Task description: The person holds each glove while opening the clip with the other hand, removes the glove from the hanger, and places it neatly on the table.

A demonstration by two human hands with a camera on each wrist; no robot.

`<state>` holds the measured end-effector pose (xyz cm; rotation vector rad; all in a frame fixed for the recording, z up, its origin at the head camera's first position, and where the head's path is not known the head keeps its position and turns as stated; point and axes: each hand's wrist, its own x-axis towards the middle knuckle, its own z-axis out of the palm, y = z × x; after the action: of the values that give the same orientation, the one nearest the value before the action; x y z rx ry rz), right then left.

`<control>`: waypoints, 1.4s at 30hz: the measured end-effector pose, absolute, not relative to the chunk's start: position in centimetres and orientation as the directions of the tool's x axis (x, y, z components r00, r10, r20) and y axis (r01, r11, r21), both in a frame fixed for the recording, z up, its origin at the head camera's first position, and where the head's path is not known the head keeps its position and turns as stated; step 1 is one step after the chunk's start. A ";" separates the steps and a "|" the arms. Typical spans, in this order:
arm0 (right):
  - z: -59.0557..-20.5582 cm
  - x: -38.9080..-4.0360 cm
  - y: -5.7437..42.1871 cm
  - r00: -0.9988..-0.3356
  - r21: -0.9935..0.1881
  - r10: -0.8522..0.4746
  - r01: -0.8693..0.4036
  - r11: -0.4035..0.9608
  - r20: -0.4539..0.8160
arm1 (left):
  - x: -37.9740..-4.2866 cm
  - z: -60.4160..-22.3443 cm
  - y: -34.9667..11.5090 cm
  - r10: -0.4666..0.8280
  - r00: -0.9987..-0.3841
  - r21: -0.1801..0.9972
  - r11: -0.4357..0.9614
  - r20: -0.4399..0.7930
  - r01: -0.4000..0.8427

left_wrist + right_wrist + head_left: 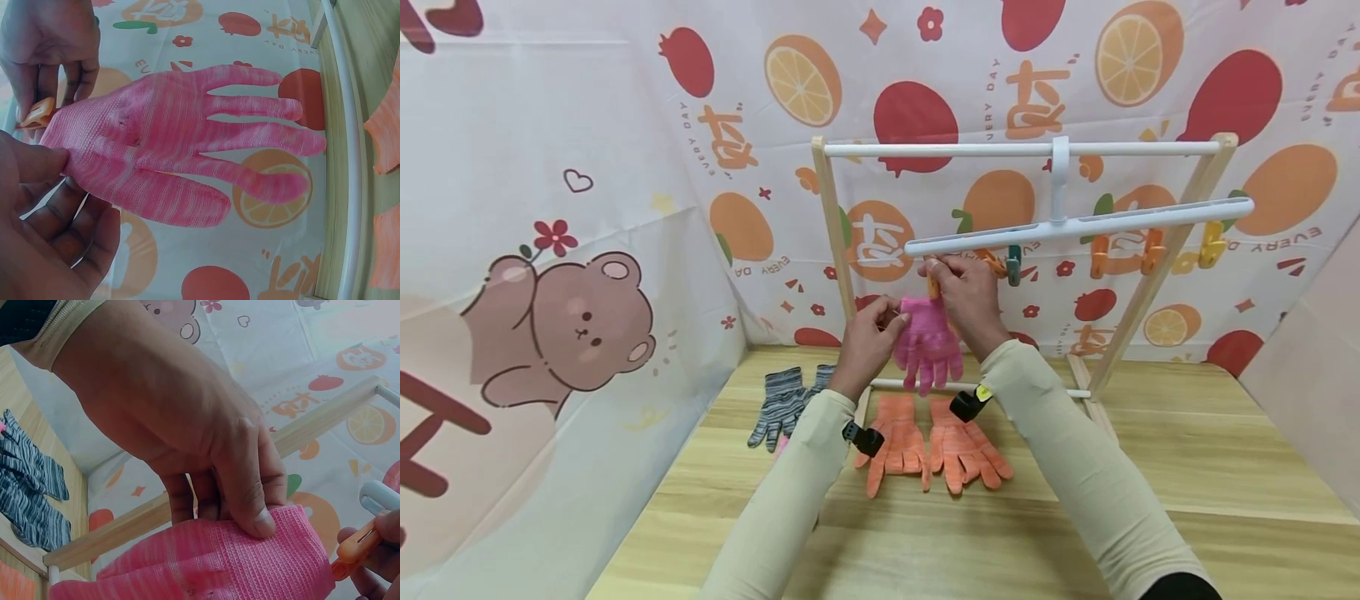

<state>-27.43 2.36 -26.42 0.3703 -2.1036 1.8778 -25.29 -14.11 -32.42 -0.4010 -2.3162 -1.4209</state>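
A pink knitted glove [927, 342] hangs fingers down below the left end of the white hanger [1078, 225]. My left hand [874, 337] pinches the edge of its cuff between thumb and fingers, which shows closely in the left wrist view. At the cuff's other side, my right hand [973, 300] grips an orange clothespin [40, 114]. In the right wrist view the clothespin's tip meets the cuff edge, while the thumb of my left hand [206, 431] presses on the cuff. Part of the clothespin is hidden behind the fingers of my right hand.
The hanger hooks over the top rod [940, 150] of a wooden rack [831, 217]. Along it hang a green clothespin [1013, 265], several orange ones and a yellow one [1212, 244]. Two orange gloves [895, 442] lie in front; grey striped gloves [782, 404] lie left.
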 end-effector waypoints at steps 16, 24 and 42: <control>-26.5 -27.4 2.4 -0.909 -0.898 0.003 -0.411 0.160 0.416 | -24.7 -32.4 -15.6 0.022 -0.882 0.768 0.481 0.472 0.423; -26.5 -27.4 2.6 -0.908 -0.894 -0.002 -0.412 0.175 0.419 | -24.6 -32.6 -15.9 0.006 -0.886 0.767 0.498 0.463 0.404; -26.7 -27.3 2.6 -0.912 -0.902 0.011 -0.405 0.148 0.411 | -24.0 -32.5 -17.8 -0.018 -0.883 0.763 0.512 0.469 0.395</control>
<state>-27.28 2.61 -26.70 0.3791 -2.1110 1.8226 -23.99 -17.78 -32.50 -0.3105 -2.3373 -1.3352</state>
